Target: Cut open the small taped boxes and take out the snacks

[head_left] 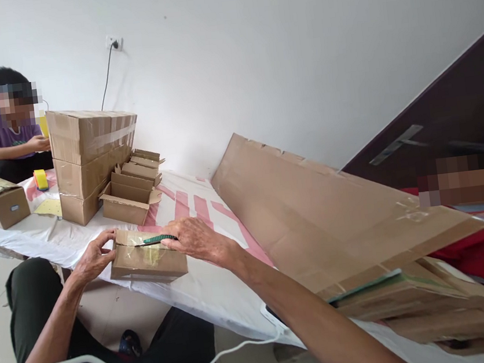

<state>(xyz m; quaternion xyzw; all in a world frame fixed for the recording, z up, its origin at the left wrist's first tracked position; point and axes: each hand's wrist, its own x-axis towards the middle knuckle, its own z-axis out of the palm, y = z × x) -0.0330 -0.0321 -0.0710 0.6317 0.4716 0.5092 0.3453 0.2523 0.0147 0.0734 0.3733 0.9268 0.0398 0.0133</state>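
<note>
A small cardboard box (133, 268) lies at the table's near edge in front of me, with clear and yellowish tape over its top and side. My left hand (94, 257) grips its left end, thumb and fingers pressed to the corner. In my right hand (194, 239) is a green utility knife (156, 238), its blade pointing left along the taped top of the box. Whether the blade touches the tape, I cannot tell. Just beyond stands an open cardboard box (125, 209), its flaps spread.
Stacked taped boxes (77, 171) stand at the back left, beside a tape roll (41, 180) and another box (6, 205). A big cardboard sheet (315, 208) leans at right. A white cable (235, 348) crosses below. One person sits at far left, another at far right.
</note>
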